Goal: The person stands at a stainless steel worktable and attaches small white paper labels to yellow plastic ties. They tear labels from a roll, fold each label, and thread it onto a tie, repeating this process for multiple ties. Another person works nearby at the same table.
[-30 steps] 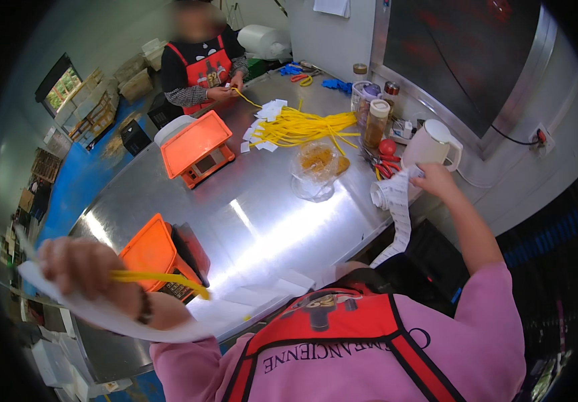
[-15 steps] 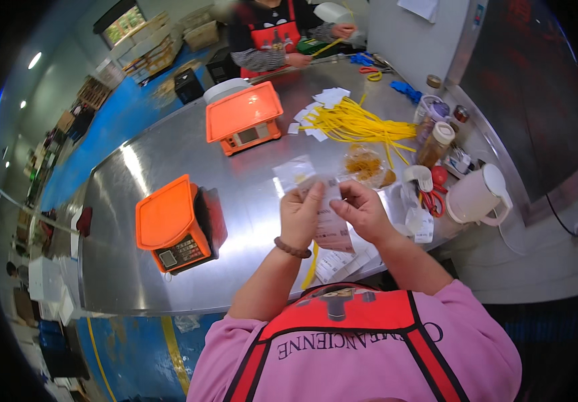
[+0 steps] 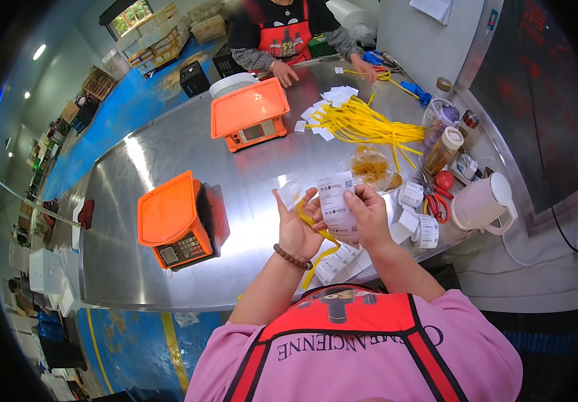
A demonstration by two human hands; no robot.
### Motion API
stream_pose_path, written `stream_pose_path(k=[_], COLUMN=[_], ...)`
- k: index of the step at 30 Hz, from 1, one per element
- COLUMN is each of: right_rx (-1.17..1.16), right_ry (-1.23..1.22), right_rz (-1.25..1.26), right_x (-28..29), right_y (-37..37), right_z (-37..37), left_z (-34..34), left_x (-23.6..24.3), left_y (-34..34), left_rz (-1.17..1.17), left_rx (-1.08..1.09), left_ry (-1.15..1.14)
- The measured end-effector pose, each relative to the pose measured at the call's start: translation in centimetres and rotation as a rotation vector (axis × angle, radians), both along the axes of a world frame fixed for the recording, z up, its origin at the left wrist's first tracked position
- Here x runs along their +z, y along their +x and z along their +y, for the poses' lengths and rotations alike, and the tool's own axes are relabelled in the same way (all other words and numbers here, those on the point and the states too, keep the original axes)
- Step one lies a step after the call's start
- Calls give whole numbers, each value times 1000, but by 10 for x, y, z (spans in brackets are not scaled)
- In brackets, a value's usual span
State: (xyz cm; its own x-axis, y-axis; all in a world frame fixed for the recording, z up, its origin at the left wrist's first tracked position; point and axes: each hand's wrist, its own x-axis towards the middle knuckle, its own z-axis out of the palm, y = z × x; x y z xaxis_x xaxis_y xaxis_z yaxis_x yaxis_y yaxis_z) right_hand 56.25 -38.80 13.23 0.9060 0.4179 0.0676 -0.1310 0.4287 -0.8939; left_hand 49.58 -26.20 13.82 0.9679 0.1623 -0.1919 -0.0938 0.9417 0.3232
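My right hand (image 3: 371,218) pinches a strip of white printed labels (image 3: 334,199), its thumb on the front of the strip. Just left of it, my left hand (image 3: 297,231) has its palm turned up and its thumb apart. A yellow strap (image 3: 329,236) runs across the left fingers, which curl around it partly behind the labels. The strap's lower part hangs toward the table edge by my apron. Beside the left thumb tip shows a whitish piece (image 3: 291,192), too unclear to name. More printed labels (image 3: 334,262) lie under my hands on the metal table (image 3: 121,268).
Two orange scales (image 3: 168,211) stand on the left and far side. Yellow straps with white tags (image 3: 369,124) lie at the back right. Nearby are a bag of yellow bands (image 3: 371,166), label rolls (image 3: 427,231), red scissors (image 3: 440,204), bottles and a kettle (image 3: 483,204). A co-worker stands opposite.
My left hand has let go of the label strip's left side and turned palm up, with the yellow strap now across it. The co-worker's hands have lowered to the table.
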Motion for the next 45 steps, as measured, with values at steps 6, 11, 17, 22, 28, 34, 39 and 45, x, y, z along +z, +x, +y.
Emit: stream_pose_path(k=[6,11,17,22,28,34,39,45], right_rx=[-26,-78,-7,-560,-216,-240,-232,-121], right_ry=[23,32,9,-498,-627,-709,-667,-402], right_rz=[61,111,150,-891,-1092,-1373,-1442,-468], right_x=[-2,-10,-18,16,26,34,21,-24], right_y=[8,16,18,11,21,25,33,57], right_z=[3,5,5,4,0,2,5,-1], left_z=[6,27,2,1,3,8,12,12], left_x=[-4,-28,-16,-10,-9,-4,-15,-23], left_y=[-4,-2,9,15,11,5,5,1], left_rz=[-140,107,172,188,67,154,162,198], left_rx=[-96,-154,-33,153,73,6,-29,-130], left_ry=[-43,-47,487,726,866,1026,945,572])
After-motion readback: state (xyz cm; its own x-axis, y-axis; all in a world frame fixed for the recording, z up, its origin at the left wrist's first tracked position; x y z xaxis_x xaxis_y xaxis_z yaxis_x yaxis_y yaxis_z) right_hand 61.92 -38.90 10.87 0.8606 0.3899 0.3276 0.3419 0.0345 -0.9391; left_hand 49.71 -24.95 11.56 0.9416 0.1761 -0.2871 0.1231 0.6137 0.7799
